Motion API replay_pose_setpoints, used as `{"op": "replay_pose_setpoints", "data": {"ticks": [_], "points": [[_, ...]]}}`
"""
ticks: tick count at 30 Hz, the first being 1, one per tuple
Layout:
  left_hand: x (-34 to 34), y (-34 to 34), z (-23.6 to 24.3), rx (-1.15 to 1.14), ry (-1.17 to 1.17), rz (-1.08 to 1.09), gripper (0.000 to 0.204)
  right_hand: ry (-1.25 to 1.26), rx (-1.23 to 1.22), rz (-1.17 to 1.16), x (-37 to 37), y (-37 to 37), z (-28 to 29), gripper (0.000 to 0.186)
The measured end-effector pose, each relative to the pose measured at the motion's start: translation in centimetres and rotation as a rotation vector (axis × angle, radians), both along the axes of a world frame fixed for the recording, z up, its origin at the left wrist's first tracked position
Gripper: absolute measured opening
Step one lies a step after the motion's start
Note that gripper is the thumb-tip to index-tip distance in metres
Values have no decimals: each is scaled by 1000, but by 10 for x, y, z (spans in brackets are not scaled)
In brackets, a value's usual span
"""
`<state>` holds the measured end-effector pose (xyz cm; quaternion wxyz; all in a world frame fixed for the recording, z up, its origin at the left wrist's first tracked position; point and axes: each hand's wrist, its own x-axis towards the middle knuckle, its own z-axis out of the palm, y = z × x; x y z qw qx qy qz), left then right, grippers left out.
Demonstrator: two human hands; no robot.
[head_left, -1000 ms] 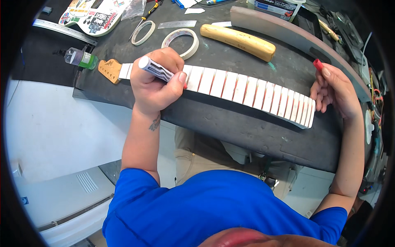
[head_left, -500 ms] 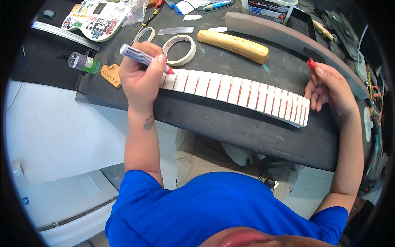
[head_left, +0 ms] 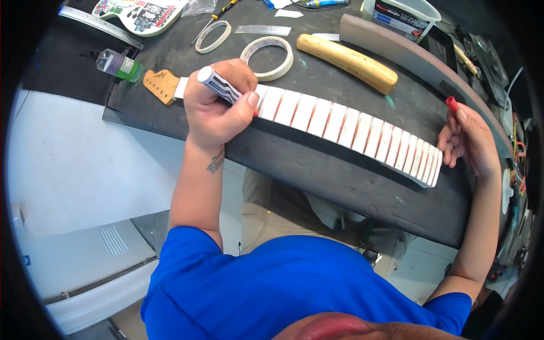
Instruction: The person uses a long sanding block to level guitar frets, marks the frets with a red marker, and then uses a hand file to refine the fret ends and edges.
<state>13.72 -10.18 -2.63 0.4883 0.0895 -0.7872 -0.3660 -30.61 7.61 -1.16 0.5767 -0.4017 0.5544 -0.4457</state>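
Guitar neck [head_left: 340, 126] lies aslant on the dark counter [head_left: 306, 164], its white face crossed by reddish lines and its right end nearer the person. Farthest left, a white guitar body [head_left: 139, 14] covered in stickers is cut off by the upper edge, and a bottle [head_left: 127, 69] with a green lower part sits just beside the wooden headstock [head_left: 160, 86]. The left grip [head_left: 221, 105] is closed around a white, dark-striped marker [head_left: 218, 85] over the neck's upper part; a bit of red shows by the thumb, but whether the nib touches the surface I cannot tell. Beyond this hand are a small tape roll [head_left: 208, 51], a larger tape roll [head_left: 280, 72] and a metal ruler [head_left: 262, 30]. Farther right, a curved wooden block [head_left: 347, 63] lies apart from the neck, and behind it stands a long grey beam [head_left: 408, 54], with a pale tub [head_left: 396, 21] beyond. At the far right, the right grip [head_left: 473, 139] pinches a red cap [head_left: 451, 104] between thumb and finger, its lower fingers right by the neck's end, contact unclear
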Motion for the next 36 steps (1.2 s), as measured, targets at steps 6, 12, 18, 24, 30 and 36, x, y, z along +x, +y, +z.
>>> {"op": "replay_pose_setpoints", "data": {"ticks": [6,12,18,24,30,36], "points": [[-13,1,5,13,-41,196,14,24,5,14,4,0,3,34],[-20,0,6,88,-33,385,11,24,4,19,5,1,4,34],[24,-15,6,139,66,250,8,-20,3,30,2,-3,0,34],[24,-14,-6,64,88,56,12,-94,-6,1,-4,-3,-2,34],[25,-11,-4,17,39,28,11,-98,-7,6,-6,-1,-3,35],[20,-13,-4,24,-4,105,12,-60,-7,14,-2,-4,-2,36]]}}
